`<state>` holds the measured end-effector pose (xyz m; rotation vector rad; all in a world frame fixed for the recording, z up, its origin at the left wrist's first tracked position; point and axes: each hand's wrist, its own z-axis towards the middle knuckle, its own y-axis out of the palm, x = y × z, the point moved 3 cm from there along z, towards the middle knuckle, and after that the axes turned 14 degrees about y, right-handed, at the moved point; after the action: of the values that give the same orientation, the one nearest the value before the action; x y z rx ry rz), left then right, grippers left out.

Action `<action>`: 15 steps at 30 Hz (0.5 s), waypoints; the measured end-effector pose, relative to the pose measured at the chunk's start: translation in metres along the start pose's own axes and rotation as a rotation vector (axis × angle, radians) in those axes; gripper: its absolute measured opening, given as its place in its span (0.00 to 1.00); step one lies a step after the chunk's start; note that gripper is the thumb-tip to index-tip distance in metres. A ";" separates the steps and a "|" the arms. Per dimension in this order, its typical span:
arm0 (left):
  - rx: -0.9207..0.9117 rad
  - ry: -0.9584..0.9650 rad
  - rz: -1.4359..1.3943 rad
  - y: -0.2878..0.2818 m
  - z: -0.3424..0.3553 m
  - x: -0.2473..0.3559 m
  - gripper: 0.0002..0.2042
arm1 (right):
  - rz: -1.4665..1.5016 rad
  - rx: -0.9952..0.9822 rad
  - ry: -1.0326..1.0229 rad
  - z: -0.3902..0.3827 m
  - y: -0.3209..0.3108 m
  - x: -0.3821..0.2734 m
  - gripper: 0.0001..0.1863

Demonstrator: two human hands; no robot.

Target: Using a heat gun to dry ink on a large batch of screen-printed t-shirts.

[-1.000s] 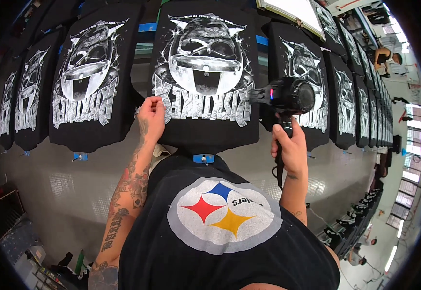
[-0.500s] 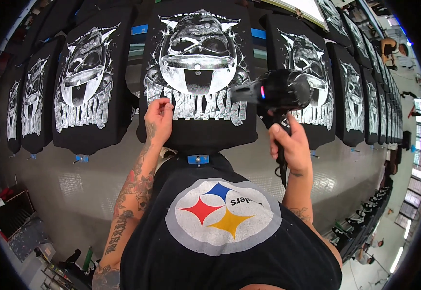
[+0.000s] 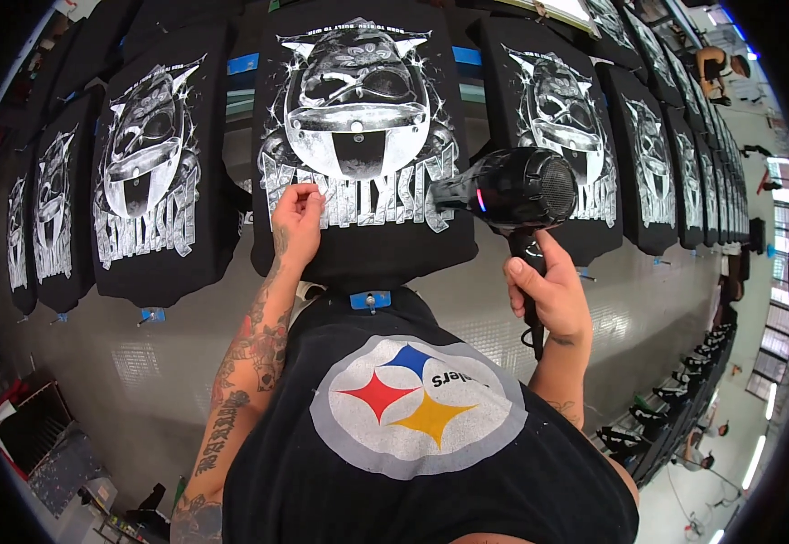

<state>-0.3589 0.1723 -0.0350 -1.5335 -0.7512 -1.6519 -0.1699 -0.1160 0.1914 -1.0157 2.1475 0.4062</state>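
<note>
Hair dryer (image 3: pixel 523 186) in black is hovering over the right-hand part of a black shirt (image 3: pixel 367 263), its nozzle (image 3: pixel 453 192) aiming leftward at the right end of the lettering in the white print (image 3: pixel 358 136). A pink light strip (image 3: pixel 480 201) is glowing on the barrel, while the round rear grille (image 3: pixel 559 188) is facing right and the body is partly hiding the neighbouring right shirt (image 3: pixel 598 247). The person's right grip (image 3: pixel 550 288) is grasping the handle (image 3: pixel 522 242), and a loop of cord (image 3: pixel 527 339) is hanging beneath it. The left grip (image 3: pixel 300 220) is hovering at the lower left of the print, fingertips curling in toward the thumb; one cannot tell whether anything is sitting between them or whether they are touching the cloth. The middle shirt is lying flat, with a blue bracket (image 3: pixel 372 301) showing at its near edge. A matching left shirt (image 3: pixel 172 272) is lying alongside, and more are lining up outward on both sides above a grey floor (image 3: pixel 186 399). Another person (image 3: pixel 711 71) is appearing far off at the upper right.
</note>
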 end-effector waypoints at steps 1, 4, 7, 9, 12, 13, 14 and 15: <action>0.005 0.001 0.000 -0.004 0.001 0.001 0.08 | -0.004 -0.003 -0.002 0.003 0.007 0.000 0.28; 0.040 -0.006 0.068 -0.024 0.002 0.002 0.08 | -0.012 -0.118 0.023 0.019 0.036 0.001 0.28; 0.098 0.022 0.058 -0.047 0.001 0.001 0.08 | -0.066 -0.187 0.011 0.037 0.062 -0.007 0.29; 0.125 0.006 0.078 -0.064 -0.005 0.002 0.07 | -0.065 -0.212 0.001 0.049 0.080 -0.017 0.30; 0.176 -0.005 0.094 -0.087 -0.020 0.004 0.07 | -0.141 -0.275 -0.037 0.070 0.104 -0.034 0.32; 0.187 -0.006 0.093 -0.095 -0.026 0.003 0.07 | -0.150 -0.281 -0.037 0.078 0.111 -0.040 0.32; 0.216 -0.048 0.083 -0.104 -0.033 0.001 0.07 | -0.157 -0.284 -0.058 0.086 0.118 -0.046 0.32; 0.244 -0.091 0.073 -0.111 -0.038 0.003 0.07 | -0.161 -0.286 -0.078 0.093 0.126 -0.051 0.33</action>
<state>-0.4726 0.2014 -0.0284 -1.4507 -0.8989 -1.3892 -0.2013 0.0428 0.1610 -1.2995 1.9567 0.6772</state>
